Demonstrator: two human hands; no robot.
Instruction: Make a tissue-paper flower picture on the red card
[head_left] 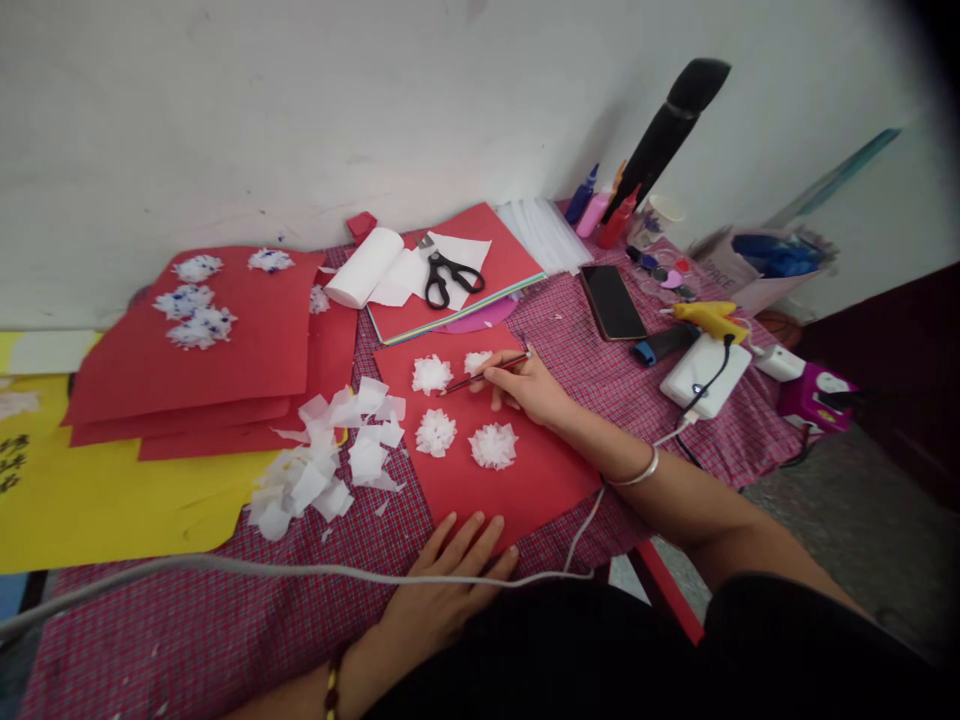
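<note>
A red paper sheet [529, 490] lies on the checked tablecloth, bearing several white tissue-paper tufts, one of them a tuft [493, 446] at the lower right. Over the sheet's upper part, my right hand [525, 388] pinches a thin paintbrush [487, 373]. Its tip points left, close to the upper-left tuft [431, 374]; whether it touches the paper I cannot tell. My left hand [457, 565] lies flat with fingers spread, its fingertips on the sheet's near edge. Just left of the sheet is a loose pile of cut white tissue squares [311, 475].
Red sheets with blue-dotted tufts [217, 370] are stacked at left over yellow paper [150, 510]. Behind stand a tissue roll [366, 268], scissors [450, 278] and paint bottles [595, 213]. At right are a phone [613, 302], glue gun [709, 320] and white power bank [705, 376]. A white cable [300, 570] crosses the front.
</note>
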